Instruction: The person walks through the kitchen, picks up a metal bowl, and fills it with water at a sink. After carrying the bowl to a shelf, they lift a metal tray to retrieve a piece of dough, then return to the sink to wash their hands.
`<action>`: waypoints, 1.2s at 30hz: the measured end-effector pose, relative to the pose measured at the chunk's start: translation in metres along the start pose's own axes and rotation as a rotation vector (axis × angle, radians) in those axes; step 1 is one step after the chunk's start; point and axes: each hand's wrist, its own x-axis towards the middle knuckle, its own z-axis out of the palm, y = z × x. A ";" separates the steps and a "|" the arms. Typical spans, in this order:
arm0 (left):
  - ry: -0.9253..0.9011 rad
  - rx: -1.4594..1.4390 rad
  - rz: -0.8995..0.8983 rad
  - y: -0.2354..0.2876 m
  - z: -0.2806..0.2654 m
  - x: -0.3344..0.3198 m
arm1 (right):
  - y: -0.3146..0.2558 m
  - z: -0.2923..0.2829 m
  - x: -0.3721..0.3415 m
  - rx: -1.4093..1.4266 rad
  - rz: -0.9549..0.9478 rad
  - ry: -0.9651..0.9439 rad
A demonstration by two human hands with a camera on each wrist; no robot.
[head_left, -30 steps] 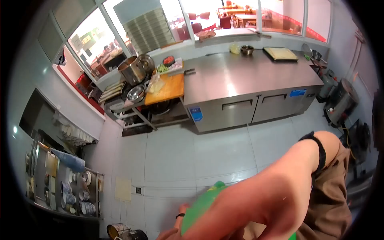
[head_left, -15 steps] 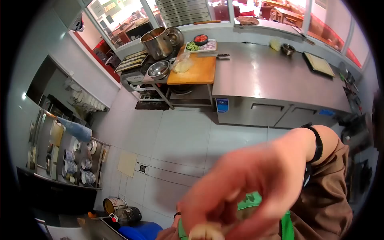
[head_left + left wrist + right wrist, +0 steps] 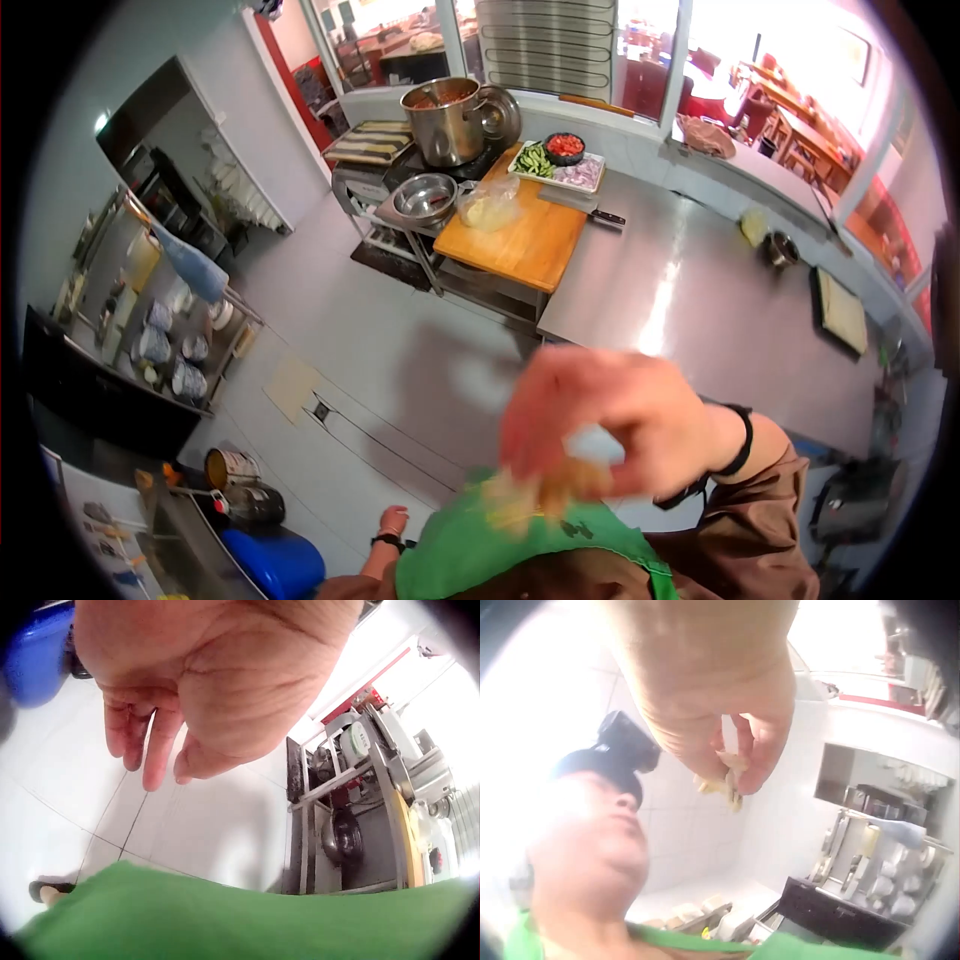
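In the head view, the right hand (image 3: 625,425) has moved farther from the lens, thumb and fingers pinching pale food (image 3: 733,780) in front of the green apron (image 3: 445,545); the left hand (image 3: 393,520) hangs beside the green apron, fingers relaxed.

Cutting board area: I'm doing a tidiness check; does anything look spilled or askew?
No spill stands out. The knife looks askew: its blade overlaps the wooden cutting board while its handle juts over the steel counter.
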 end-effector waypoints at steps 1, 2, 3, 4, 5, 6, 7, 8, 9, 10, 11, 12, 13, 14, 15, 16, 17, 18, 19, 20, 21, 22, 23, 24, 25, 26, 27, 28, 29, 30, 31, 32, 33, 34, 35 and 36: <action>0.019 -0.024 -0.083 0.007 0.007 0.007 | -0.003 -0.008 0.002 0.114 -0.027 -0.073; 0.041 -0.049 -0.165 0.012 0.015 0.015 | -0.005 0.004 0.010 0.212 -0.125 0.083; 0.045 -0.032 -0.151 0.032 0.008 0.011 | -0.007 0.015 0.018 0.290 -0.236 0.232; 0.057 -0.018 -0.132 0.055 -0.004 0.013 | -0.005 0.016 0.027 0.299 -0.317 0.306; 0.056 -0.035 -0.144 0.071 -0.008 0.010 | -0.002 0.017 0.035 0.302 -0.400 0.380; 0.055 -0.043 -0.148 0.079 -0.011 0.013 | 0.000 0.017 0.044 0.299 -0.480 0.455; 0.055 -0.049 -0.150 0.087 -0.014 0.017 | 0.000 0.014 0.050 0.350 -0.408 0.518; 0.061 -0.059 -0.163 0.094 -0.018 0.020 | 0.014 0.014 0.051 0.391 -0.421 0.556; 0.050 -0.037 -0.188 0.098 -0.024 0.022 | 0.029 0.014 0.052 0.431 -0.435 0.593; 0.032 -0.012 -0.214 0.098 -0.030 0.024 | 0.042 0.013 0.054 0.471 -0.450 0.630; 0.025 -0.014 -0.226 0.096 -0.037 0.029 | 0.054 -0.009 0.052 0.588 -0.343 0.318; 0.029 -0.035 -0.247 0.091 -0.040 0.036 | 0.064 -0.017 0.060 0.653 -0.328 0.211; 0.025 -0.055 -0.264 0.088 -0.040 0.041 | 0.076 -0.024 0.067 0.714 -0.305 0.106; 0.006 -0.053 -0.265 0.084 -0.043 0.047 | 0.087 -0.032 0.074 0.769 -0.274 0.003; -0.011 -0.064 -0.284 0.080 -0.049 0.061 | 0.093 -0.035 0.082 0.790 -0.142 0.015; -0.029 -0.072 -0.309 0.073 -0.059 0.072 | 0.105 -0.035 0.093 0.798 -0.133 0.020; -0.030 -0.125 -0.346 0.069 -0.066 0.087 | 0.118 -0.034 0.104 0.806 -0.124 0.025; -0.036 -0.125 -0.336 0.065 -0.074 0.105 | 0.130 -0.034 0.115 0.814 -0.114 0.030; -0.051 -0.084 -0.329 0.060 -0.081 0.116 | 0.136 -0.037 0.126 0.799 -0.049 -0.002; -0.063 -0.050 -0.322 0.065 -0.088 0.127 | 0.146 -0.036 0.140 0.788 -0.008 -0.019; -0.056 -0.110 -0.308 0.046 -0.093 0.151 | 0.157 -0.036 0.153 0.776 0.033 -0.037; -0.042 -0.173 -0.293 0.029 -0.099 0.178 | 0.175 -0.032 0.170 0.728 -0.090 -0.012; 0.006 -0.166 -0.275 0.038 -0.114 0.193 | 0.184 -0.032 0.184 0.695 -0.150 -0.009; 0.006 -0.180 -0.263 0.032 -0.120 0.212 | 0.193 -0.032 0.198 0.663 -0.210 -0.004; 0.026 -0.177 -0.232 0.028 -0.126 0.233 | 0.190 -0.030 0.207 0.737 -0.109 0.066; 0.042 -0.172 -0.201 0.034 -0.132 0.254 | 0.200 -0.028 0.218 0.748 -0.117 0.112; 0.032 -0.144 -0.205 0.036 -0.139 0.272 | 0.209 -0.027 0.230 0.757 -0.126 0.157; 0.018 -0.143 -0.199 0.040 -0.145 0.288 | 0.218 -0.025 0.241 0.765 -0.135 0.202; 0.019 -0.166 -0.181 0.045 -0.150 0.303 | 0.216 -0.025 0.242 0.913 0.069 0.247; 0.020 -0.186 -0.161 0.049 -0.156 0.318 | 0.233 -0.028 0.246 0.920 0.019 0.178; 0.013 -0.145 -0.150 0.056 -0.161 0.334 | 0.250 -0.032 0.251 0.927 -0.030 0.109; -0.010 -0.140 -0.138 0.066 -0.163 0.351 | 0.267 -0.035 0.256 0.934 -0.078 0.040; -0.023 -0.166 -0.131 0.070 -0.162 0.371 | 0.268 -0.036 0.261 1.055 0.018 0.067; -0.040 -0.184 -0.128 0.071 -0.164 0.386 | 0.273 -0.045 0.261 1.124 0.076 0.088; -0.044 -0.155 -0.044 0.085 -0.173 0.397 | 0.278 -0.055 0.262 1.195 0.134 0.114; -0.035 -0.165 -0.001 0.102 -0.180 0.409 | 0.282 -0.064 0.263 1.267 0.191 0.144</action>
